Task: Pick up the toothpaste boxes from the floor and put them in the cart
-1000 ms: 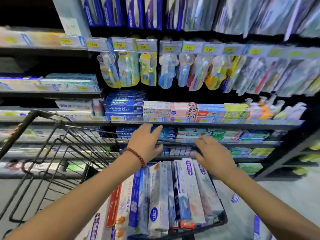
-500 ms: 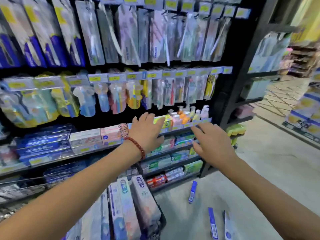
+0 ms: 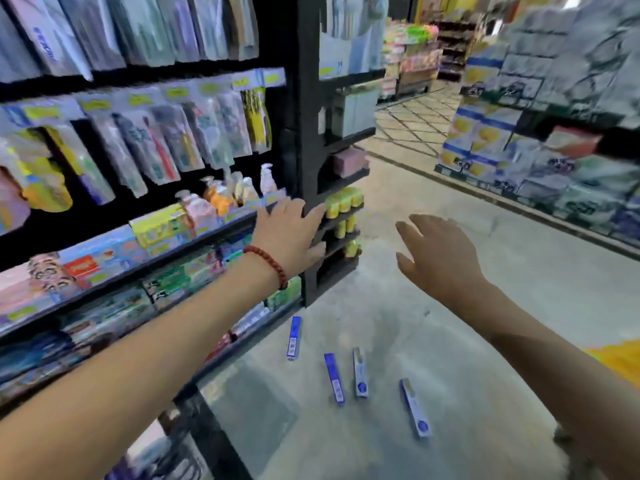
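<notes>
Several toothpaste boxes lie on the grey floor below my hands: a blue one (image 3: pixel 294 337) nearest the shelf, a blue one (image 3: pixel 334 378), a white and blue one (image 3: pixel 360 372), and another white and blue one (image 3: pixel 414 407) farthest right. My left hand (image 3: pixel 291 233), with a red bead bracelet at the wrist, is stretched forward with straight fingers in front of the shelf end and holds nothing. My right hand (image 3: pixel 440 254) is held out over the floor, fingers relaxed and empty. A corner of the cart (image 3: pixel 194 441) with boxes in it shows at the bottom left.
A black shelf unit (image 3: pixel 306 140) full of toothbrushes, toothpaste and bottles runs along the left. Stacked packaged goods (image 3: pixel 540 140) line the right side of the aisle. Grey floor (image 3: pixel 467 341) stretches between them. A yellow patch (image 3: pixel 620 358) shows at the right edge.
The view has swung right and down, away from the cart and toward the floor. The boxes on the floor have come into full view. Both hands stay outstretched and empty.
</notes>
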`<state>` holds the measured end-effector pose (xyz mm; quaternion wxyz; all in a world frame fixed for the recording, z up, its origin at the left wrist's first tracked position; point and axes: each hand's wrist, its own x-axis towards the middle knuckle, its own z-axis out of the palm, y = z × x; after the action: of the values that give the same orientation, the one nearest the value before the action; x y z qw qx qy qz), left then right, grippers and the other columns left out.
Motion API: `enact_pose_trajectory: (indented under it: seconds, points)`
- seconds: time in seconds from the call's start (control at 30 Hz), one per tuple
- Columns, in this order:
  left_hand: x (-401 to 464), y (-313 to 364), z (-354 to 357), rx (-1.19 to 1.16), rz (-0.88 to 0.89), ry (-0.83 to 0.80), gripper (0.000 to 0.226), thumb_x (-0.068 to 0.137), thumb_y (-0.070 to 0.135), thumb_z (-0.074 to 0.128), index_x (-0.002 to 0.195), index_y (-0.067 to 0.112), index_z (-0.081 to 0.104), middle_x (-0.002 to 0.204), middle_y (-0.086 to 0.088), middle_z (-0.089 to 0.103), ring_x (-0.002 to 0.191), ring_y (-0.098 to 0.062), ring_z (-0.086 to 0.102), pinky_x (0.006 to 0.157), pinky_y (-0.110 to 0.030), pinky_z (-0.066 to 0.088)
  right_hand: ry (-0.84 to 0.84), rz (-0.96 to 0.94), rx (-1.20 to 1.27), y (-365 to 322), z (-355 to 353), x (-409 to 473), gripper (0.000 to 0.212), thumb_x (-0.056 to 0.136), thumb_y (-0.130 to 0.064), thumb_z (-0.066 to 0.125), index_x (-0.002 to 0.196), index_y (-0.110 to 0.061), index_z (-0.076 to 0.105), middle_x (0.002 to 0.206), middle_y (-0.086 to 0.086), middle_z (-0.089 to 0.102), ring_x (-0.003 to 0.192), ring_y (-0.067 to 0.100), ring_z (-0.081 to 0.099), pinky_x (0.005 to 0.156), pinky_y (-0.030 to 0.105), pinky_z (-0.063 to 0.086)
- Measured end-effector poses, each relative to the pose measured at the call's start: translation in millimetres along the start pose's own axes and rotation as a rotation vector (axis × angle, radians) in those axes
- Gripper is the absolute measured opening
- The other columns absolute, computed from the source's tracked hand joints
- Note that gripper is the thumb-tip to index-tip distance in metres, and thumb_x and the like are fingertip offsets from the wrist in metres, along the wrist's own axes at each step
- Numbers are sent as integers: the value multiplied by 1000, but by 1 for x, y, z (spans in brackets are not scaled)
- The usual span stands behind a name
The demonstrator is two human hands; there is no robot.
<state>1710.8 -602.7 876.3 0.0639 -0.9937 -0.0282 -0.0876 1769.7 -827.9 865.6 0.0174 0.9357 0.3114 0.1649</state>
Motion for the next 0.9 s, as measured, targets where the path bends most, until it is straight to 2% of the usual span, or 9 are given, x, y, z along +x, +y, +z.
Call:
enact_pose_trajectory:
  seconds: [0.1, 0.2, 0.33, 0.4, 0.47, 0.6, 0.77, 0.83, 0.9]
  points:
    - [31, 23, 14, -23, 16, -18, 66, 90, 48, 48, 145, 22, 25, 134, -11, 39, 129, -31, 33, 101, -54, 33, -33, 40, -22, 26, 23, 7, 48, 87, -28, 60, 130, -8, 52, 128, 18, 54, 117, 37, 50, 93, 44, 42]
    - [62, 36, 34, -51, 27, -48, 65, 90, 48, 47, 146, 23, 24, 139, -10, 37, 131, -30, 31, 102, -52, 31, -26, 73, 27, 44, 52, 20, 48, 87, -27, 59, 129, -6, 52, 131, 19, 53, 120, 37, 49, 94, 45, 42]
    - [108, 41, 75, -69, 39, -105, 64, 90, 48, 46, 145, 22, 27, 136, -10, 39, 129, -29, 34, 100, -49, 34, -143, 105, 28, 64, 97, 48, 52, 91, -32, 52, 139, -12, 42, 142, 14, 42, 129, 32, 39, 101, 41, 34]
    - [136, 42, 98, -100, 49, -140, 63, 90, 47, 47, 145, 22, 27, 133, -9, 41, 127, -30, 35, 99, -48, 35, -154, 104, 36, 75, 120, 63, 49, 77, -23, 69, 122, -5, 59, 125, 20, 57, 111, 36, 56, 85, 41, 46]
    - [166, 46, 119, -111, 75, -165, 63, 90, 46, 47, 144, 22, 28, 129, -9, 43, 125, -29, 37, 99, -47, 36, -177, 156, 47, 91, 142, 79, 46, 63, -16, 79, 105, -1, 66, 107, 22, 65, 93, 38, 64, 70, 40, 51]
    - [226, 66, 160, -116, 145, -228, 61, 90, 46, 47, 143, 21, 28, 131, -9, 41, 124, -29, 37, 99, -50, 32, -234, 231, 63, 123, 188, 105, 47, 64, -17, 80, 107, -2, 66, 105, 21, 66, 91, 39, 64, 68, 40, 51]
    - [287, 109, 235, -94, 255, -290, 64, 91, 46, 45, 145, 22, 23, 135, -11, 40, 127, -30, 36, 101, -50, 31, -299, 308, 86, 165, 263, 115, 44, 83, -23, 62, 124, -7, 55, 121, 15, 59, 111, 35, 54, 82, 38, 44]
    - [301, 129, 279, -103, 278, -331, 62, 91, 46, 45, 144, 22, 24, 133, -10, 41, 125, -29, 37, 99, -46, 33, -342, 320, 96, 180, 305, 109, 42, 83, -22, 62, 121, -6, 57, 115, 15, 61, 106, 35, 56, 78, 38, 45]
    - [306, 148, 333, -137, 277, -402, 63, 90, 46, 47, 145, 23, 24, 136, -9, 40, 127, -28, 36, 99, -44, 33, -384, 352, 127, 190, 359, 93, 40, 76, -19, 67, 112, -4, 61, 102, 16, 65, 92, 36, 60, 68, 37, 47]
